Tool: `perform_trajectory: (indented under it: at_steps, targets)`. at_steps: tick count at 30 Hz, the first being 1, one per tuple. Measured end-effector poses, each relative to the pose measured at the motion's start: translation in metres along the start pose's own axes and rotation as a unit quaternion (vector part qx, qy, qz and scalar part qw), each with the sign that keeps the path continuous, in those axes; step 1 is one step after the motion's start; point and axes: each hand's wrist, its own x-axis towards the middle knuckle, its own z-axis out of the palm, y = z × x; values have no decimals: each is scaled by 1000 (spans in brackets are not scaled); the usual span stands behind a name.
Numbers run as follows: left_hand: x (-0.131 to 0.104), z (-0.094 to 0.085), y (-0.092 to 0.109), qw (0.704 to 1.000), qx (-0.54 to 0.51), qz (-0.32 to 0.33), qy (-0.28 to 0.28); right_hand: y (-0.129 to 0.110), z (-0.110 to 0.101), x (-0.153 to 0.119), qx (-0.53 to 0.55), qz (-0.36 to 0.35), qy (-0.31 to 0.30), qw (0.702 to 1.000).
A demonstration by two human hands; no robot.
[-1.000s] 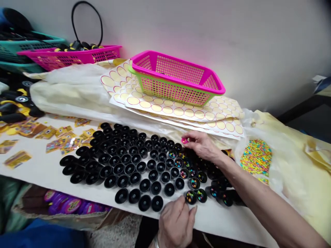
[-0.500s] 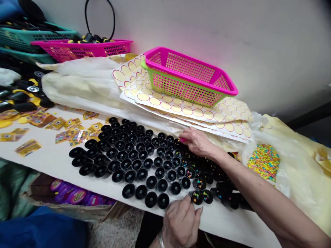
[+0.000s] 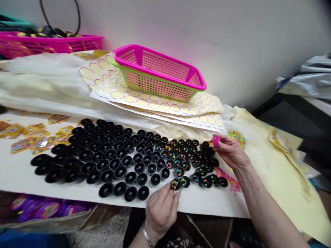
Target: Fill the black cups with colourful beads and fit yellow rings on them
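Observation:
My right hand [image 3: 231, 153] pinches a small pink cup [image 3: 216, 140] above the right end of the black cups. Behind that hand shows a heap of small multicoloured candies [image 3: 237, 137], partly covered by it. My left hand [image 3: 160, 208] is closed at the table's front edge, its fingertips beside a black cup with candies in it [image 3: 175, 184]; what its fingers hold, if anything, is hidden. Many round black cups [image 3: 107, 175] stand close together. Those on the right have coloured candies at the bottom; those on the left show dark, bare insides.
A pink basket nested in a green one [image 3: 160, 81] rests on sticker sheets [image 3: 165, 106] by the wall. Printed packets [image 3: 43, 142] lie at left, pink bits [image 3: 234, 186] at right. Beneath the table is a box of purple containers [image 3: 49, 208]. Yellow sheeting [image 3: 279, 172] covers the right side.
My right hand has moved right with the pink cup, away from the cups' back row towards the candy heap. My left hand stays by the same front cup. The view has swung right.

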Motion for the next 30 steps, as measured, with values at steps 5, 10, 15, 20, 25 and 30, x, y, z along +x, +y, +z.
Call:
perform_trajectory:
  at_steps: [5,10,15,20,25,30]
  targets:
    - [3,2,-1,1000,7,24,-7,10,-80,-16,-329,16,115,937]
    - [6,2,-1,999,22,37,-10,10,-87,-10,-643,-14,-15,766]
    - [7,3,-1,999,32,37,-13,16,-74,-4,-433,-8,-15,901]
    - [6,4,-1,999,27,35,-9,12,-75,-19,-234,13,5,972]
    - [5,0,4,999,14,9,-28,-4,-51,-33,-205,-33,21,978]
    - [2,-2,7,999,15,-13,-33,-12,26,-42,-172,-60,-98,978]
